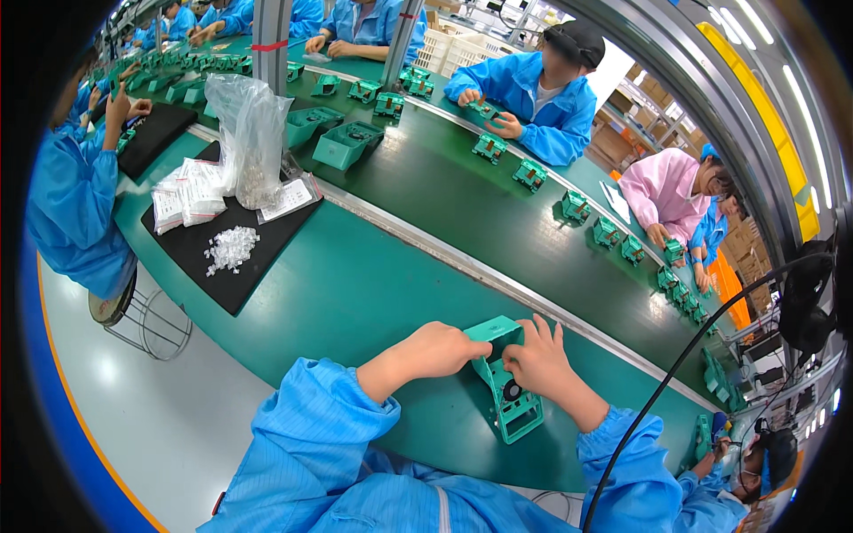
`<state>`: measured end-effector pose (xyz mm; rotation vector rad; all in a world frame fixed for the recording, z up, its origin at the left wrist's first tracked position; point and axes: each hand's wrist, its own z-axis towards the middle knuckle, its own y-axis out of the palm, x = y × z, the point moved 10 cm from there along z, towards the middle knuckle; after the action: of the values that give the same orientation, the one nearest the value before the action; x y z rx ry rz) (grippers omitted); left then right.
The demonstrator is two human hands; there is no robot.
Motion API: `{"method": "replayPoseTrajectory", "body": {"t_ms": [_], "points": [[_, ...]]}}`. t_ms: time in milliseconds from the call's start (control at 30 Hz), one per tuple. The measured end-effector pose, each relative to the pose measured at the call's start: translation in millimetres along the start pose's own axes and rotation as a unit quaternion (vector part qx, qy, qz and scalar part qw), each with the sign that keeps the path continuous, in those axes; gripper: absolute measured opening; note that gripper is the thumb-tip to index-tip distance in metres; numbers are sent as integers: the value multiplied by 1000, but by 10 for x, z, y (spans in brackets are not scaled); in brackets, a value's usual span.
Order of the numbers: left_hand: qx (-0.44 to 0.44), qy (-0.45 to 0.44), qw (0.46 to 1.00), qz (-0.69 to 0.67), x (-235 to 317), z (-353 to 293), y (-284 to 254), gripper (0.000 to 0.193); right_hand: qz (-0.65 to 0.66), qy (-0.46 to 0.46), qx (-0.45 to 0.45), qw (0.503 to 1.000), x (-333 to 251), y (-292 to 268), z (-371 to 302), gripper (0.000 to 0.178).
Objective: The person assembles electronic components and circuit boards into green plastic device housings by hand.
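Note:
A green plastic housing [499, 330], open on the side facing me, stands tilted on the bench just in front of my body. Inside its lower part sits a round black part [512, 389] that looks like a small fan. My left hand [434, 352] is closed on the left wall of the housing, near its upper end. My right hand [542, 362] reaches in from the right side. Its thumb and forefinger are bent together inside the housing, while other fingers stick up by the rim. Whatever small thing that pinch may hold is hidden.
Left on the bench, a black mat [258, 282] bears a heap of small clear pieces [233, 250], white packets [188, 194] and a clear bag [244, 133]. Beyond a metal rail [426, 242], a green conveyor [444, 186] carries several green units. Co-workers sit around. A black cable [662, 395] hangs at right.

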<state>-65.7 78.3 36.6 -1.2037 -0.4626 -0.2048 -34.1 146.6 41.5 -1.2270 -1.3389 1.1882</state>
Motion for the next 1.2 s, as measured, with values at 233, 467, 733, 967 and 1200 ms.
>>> {"method": "replayPoseTrajectory", "body": {"t_ms": [233, 467, 733, 967, 1200], "points": [[16, 5, 1000, -10, 7, -10, -32, 16, 19, 39, -80, 996, 24, 175, 15, 6], [37, -2, 999, -27, -20, 17, -56, 12, -160, -122, 84, 976, -353, -185, -45, 6], [46, 0, 998, -37, -31, 28, -47, 10, -72, -82, 53, 993, -185, -173, 25, 3], [40, -11, 999, -33, -60, 18, -29, 10, -66, -110, 78, 989, -236, -215, 8, 4], [49, -23, 998, -39, -147, 12, -31, 10, 87, -90, -34, 992, -81, -48, 137, 3]]}}
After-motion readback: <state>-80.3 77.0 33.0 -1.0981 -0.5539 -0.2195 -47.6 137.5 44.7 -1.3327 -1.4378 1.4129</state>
